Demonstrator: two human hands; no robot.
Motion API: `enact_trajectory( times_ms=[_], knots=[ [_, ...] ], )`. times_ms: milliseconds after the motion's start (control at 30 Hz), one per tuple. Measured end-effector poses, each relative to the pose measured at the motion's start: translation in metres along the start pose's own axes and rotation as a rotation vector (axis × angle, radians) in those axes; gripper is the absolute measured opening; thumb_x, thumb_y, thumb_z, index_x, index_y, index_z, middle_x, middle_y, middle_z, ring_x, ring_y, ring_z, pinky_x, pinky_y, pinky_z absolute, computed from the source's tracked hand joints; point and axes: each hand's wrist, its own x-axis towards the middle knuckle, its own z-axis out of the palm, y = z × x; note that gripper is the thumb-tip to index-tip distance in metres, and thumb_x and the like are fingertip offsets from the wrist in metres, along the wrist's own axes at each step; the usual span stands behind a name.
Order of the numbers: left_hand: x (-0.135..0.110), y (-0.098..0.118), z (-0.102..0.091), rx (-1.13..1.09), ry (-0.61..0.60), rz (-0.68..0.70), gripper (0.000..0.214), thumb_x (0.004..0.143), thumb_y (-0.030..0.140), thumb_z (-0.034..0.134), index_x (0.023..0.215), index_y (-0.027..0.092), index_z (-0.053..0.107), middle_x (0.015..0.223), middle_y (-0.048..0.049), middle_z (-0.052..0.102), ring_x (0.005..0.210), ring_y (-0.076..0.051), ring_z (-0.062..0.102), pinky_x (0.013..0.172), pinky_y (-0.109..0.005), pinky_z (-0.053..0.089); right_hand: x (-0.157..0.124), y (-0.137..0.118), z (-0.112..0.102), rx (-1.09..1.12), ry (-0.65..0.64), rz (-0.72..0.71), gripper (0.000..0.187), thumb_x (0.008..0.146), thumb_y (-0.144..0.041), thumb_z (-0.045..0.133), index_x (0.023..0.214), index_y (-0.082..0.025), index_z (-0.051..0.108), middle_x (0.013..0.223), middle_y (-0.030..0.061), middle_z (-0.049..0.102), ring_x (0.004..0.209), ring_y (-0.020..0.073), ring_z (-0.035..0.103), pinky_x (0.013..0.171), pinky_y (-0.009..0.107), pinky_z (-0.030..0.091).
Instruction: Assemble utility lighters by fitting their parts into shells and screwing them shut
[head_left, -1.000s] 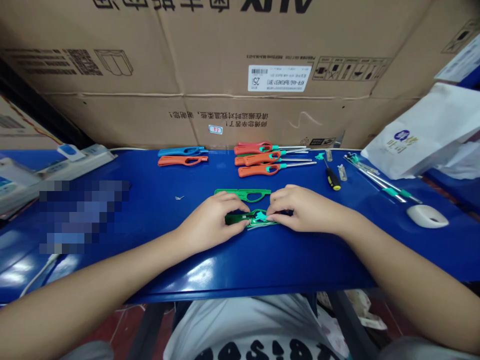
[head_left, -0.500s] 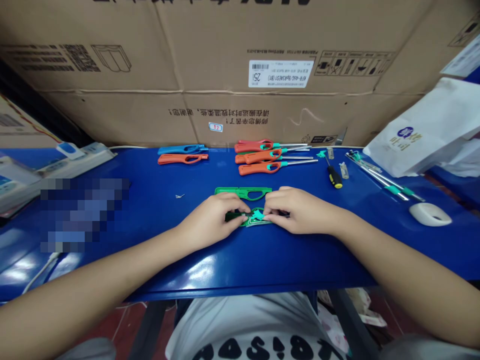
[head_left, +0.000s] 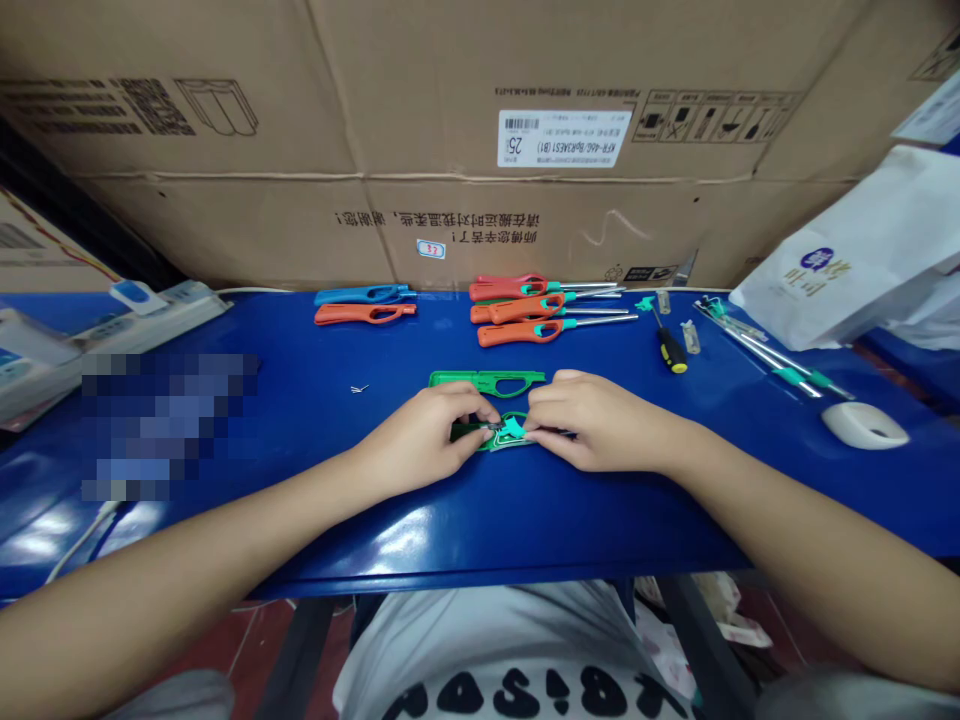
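Facing each other over the blue bench, your left hand and right hand bracket a green handle half, its long axis running left to right. Your left fingers straddle its left part, closed on it; your right fingers, nearer the teal trigger, almost meet at its right side, but whether they grip it you cannot tell.

A glossy blue table bears a green lighter half-shell. Beyond that half-shell lie stacked red and orange lighters; beyond and left, a blue shell and an orange shell; left, tiny metal pins; right, a black-and-yellow screwdriver and a rounded white object.
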Motion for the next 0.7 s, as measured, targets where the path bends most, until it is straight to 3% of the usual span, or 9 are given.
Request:
enact_trajectory(
  times_ms=[400, 700],
  knots=[
    [0.0011, -0.0006, 0.0004, -0.019, 0.001, -0.022, 0.016, 0.089, 0.013, 0.062, 0.099, 0.018, 0.074, 0.098, -0.0053, 0.072, 0.090, -0.020, 0.067, 0.083, -0.034, 0.053, 0.0004, -0.0061, 0.0039, -0.145, 0.023, 0.011, 0.026, 0.099, -0.021, 0.051, 0.078, -0.016, 0.067, 0.073, 0.0030, 0.065, 0.064, 0.0154, 0.050, 0.071, 0.031, 0.036],
    [-0.0005, -0.0017, 0.0015, -0.023, 0.012, -0.026, 0.018, 0.088, 0.012, 0.063, 0.100, 0.019, 0.075, 0.099, -0.0043, 0.073, 0.089, -0.019, 0.067, 0.085, -0.034, 0.052, 0.0004, -0.0088, 0.0012, -0.261, -0.018, -0.077, 0.026, 0.100, -0.017, 0.048, 0.081, -0.016, 0.066, 0.076, 0.0035, 0.064, 0.068, 0.0163, 0.051, 0.074, 0.032, 0.037]
  ],
)
